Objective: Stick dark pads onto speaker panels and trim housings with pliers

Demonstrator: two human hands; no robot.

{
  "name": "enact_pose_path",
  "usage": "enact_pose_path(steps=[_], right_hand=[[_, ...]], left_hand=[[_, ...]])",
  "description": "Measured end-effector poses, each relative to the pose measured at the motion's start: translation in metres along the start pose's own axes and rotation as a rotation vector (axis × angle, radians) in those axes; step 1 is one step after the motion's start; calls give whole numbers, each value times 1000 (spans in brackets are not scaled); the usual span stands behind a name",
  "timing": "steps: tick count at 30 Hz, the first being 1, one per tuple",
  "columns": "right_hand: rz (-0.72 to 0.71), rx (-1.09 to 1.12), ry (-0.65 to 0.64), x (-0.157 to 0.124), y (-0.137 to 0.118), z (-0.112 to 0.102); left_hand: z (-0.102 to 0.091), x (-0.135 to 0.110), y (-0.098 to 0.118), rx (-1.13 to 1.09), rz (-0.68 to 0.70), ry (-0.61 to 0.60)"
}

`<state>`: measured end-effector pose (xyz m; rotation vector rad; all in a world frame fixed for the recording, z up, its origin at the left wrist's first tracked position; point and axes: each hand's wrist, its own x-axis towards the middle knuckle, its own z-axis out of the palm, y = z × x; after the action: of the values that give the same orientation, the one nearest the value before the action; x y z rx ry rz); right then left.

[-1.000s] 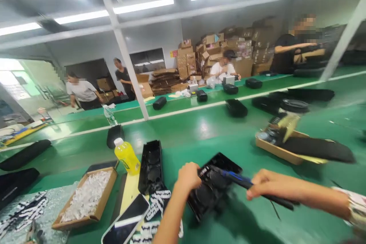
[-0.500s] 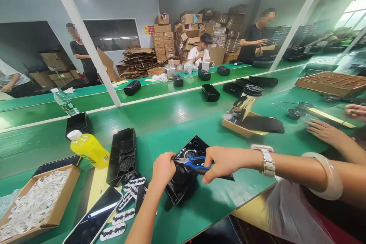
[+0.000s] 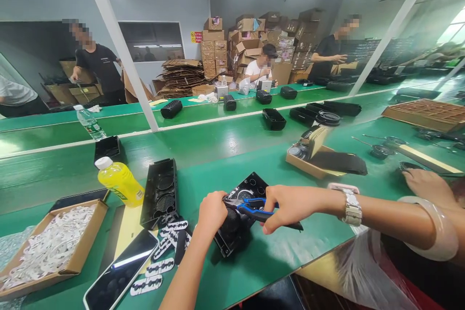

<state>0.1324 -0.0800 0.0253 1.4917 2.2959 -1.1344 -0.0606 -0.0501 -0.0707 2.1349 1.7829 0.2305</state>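
My right hand (image 3: pixel 286 207) is wrapped round the handles of blue-and-black pliers (image 3: pixel 250 209). Their jaws point left, over a black speaker housing (image 3: pixel 227 244) with round mesh grilles that lies tilted on the green mat. My left hand (image 3: pixel 212 210) is closed beside the pliers' tip, at the left edge of the housing; whatever its fingers pinch is hidden. To the left stands another open black housing (image 3: pixel 158 193). Several white-and-black oblong pieces (image 3: pixel 160 267) lie in front of it, next to a phone (image 3: pixel 119 271).
At left are a carton of small white parts (image 3: pixel 82 247) and a yellow drink bottle (image 3: pixel 121 181). A small carton with black pieces (image 3: pixel 303 167) sits ahead to the right. At far right a co-worker's hand (image 3: pixel 428 186) touches a round black part. Black housings line the green conveyor (image 3: pixel 218 140).
The view has shifted slightly, while both hands and the pliers keep nearly the same place on the housing. The co-worker's near hand now touches a round part. A person at back left has moved left.
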Motion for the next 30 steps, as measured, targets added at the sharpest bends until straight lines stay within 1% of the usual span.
enact_pose_path(steps=[9,13,16,18,21,23,26,30], right_hand=[[39,45,7,2,-2,0],[65,36,6,6,-5,1],[31,58,25,11,-5,4],[10,58,41,14,-6,9],[4,20,76,14,-8,20],[-15,-26,134,12,-10,31],[-6,-92,212,7,-10,45],[5,-117,237,4,-7,58]], left_hand=[[-1,-1,-1,20,8,-24],[1,-7,0,70,-69,-7],[8,-10,0,110,-159,31],[14,-11,-2,120,-188,57],[20,-12,-5,114,-189,79],[21,-12,-7,111,-193,84],[21,-13,-7,113,-196,84],[21,-14,-6,113,-188,76]])
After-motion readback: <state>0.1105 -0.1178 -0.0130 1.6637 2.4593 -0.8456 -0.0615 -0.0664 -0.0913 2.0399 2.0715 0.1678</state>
